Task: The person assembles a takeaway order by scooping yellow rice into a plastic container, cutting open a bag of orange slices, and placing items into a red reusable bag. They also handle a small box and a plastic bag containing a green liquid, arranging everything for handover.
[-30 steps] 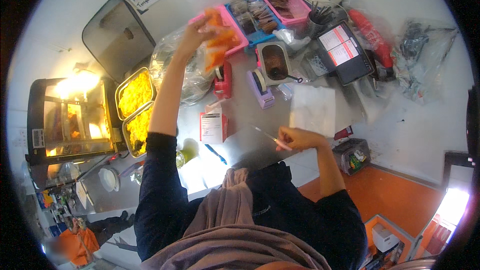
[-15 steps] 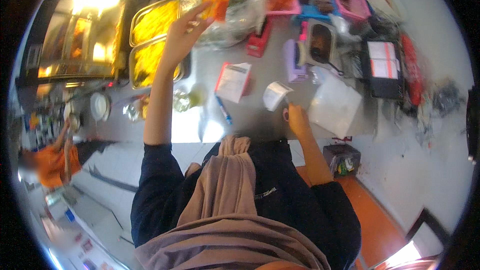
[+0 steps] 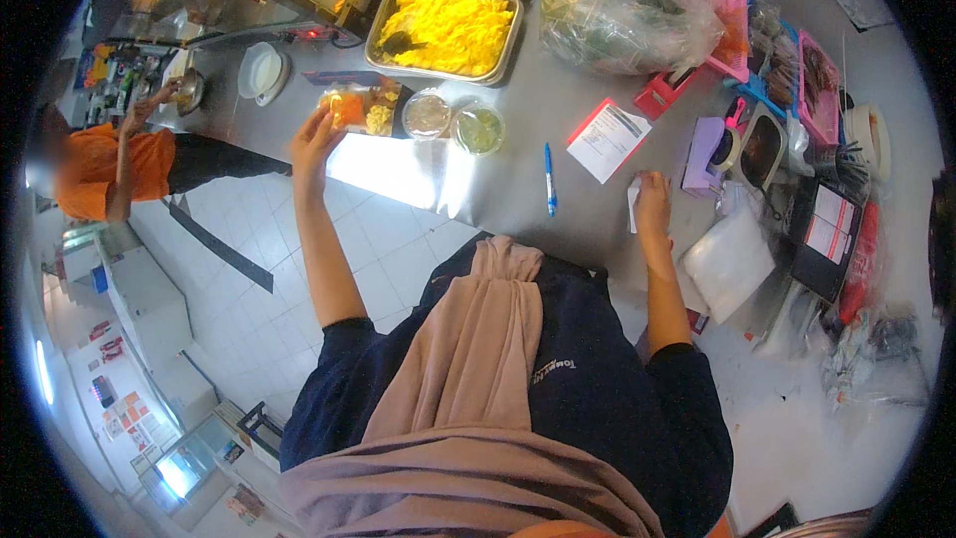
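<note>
My left hand (image 3: 315, 147) is closed with its fingertips on a small orange packet (image 3: 348, 108), whose contents I cannot make out. The packet lies over the left part of a food tray (image 3: 391, 96) at the counter's front edge. Yellow crumbly food (image 3: 379, 120) shows in the tray beside it. My right hand (image 3: 653, 207) is low over the counter, fingers closed on a white paper slip (image 3: 633, 203) seen almost edge-on. Two clear round tubs, one brownish (image 3: 427, 114) and one with green contents (image 3: 478, 129), stand right of the tray.
On the steel counter (image 3: 528, 120) lie a blue pen (image 3: 550, 179) and a red-edged printed pad (image 3: 608, 139). Behind are metal pans of yellow food (image 3: 445, 32) and a large plastic bag of greens (image 3: 622, 10). A purple tape dispenser (image 3: 703, 154) stands right. A co-worker (image 3: 118, 164) is at far left.
My left hand has carried the orange packet left and nearer, down to the food tray. The paper slip stays in my right hand, now turned edge-on. The view has swung left.
</note>
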Available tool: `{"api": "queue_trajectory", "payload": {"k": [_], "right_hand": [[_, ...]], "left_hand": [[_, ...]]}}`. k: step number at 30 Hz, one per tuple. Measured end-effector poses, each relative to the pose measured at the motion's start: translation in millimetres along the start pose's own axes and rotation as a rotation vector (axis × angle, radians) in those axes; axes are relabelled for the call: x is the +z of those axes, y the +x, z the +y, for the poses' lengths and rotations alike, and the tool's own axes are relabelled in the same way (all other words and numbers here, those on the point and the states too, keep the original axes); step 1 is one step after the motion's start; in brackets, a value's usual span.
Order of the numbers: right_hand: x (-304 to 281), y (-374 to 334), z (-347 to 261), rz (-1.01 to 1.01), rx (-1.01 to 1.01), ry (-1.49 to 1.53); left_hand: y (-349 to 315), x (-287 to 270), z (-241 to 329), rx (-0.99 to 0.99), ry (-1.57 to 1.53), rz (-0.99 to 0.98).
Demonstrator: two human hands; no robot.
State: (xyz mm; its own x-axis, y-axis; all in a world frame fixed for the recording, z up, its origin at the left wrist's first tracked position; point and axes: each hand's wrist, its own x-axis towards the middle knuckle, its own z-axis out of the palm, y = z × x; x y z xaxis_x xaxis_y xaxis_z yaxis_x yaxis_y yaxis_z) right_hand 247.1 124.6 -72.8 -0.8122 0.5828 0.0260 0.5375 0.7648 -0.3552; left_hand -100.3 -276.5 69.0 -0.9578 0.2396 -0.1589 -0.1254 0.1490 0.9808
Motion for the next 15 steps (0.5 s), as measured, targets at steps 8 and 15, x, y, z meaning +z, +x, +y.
{"api": "queue_trajectory", "payload": {"k": [8, 15], "right_hand": [[-44, -48, -92, 0.163, -0.086, 0.454], [15, -78, -174, 0.077, -0.037, 0.568]], "left_hand": [[-8, 37, 5, 0.132, 0.666, -0.312], [-104, 125, -31, 0.067, 0.712, -1.066]]}}
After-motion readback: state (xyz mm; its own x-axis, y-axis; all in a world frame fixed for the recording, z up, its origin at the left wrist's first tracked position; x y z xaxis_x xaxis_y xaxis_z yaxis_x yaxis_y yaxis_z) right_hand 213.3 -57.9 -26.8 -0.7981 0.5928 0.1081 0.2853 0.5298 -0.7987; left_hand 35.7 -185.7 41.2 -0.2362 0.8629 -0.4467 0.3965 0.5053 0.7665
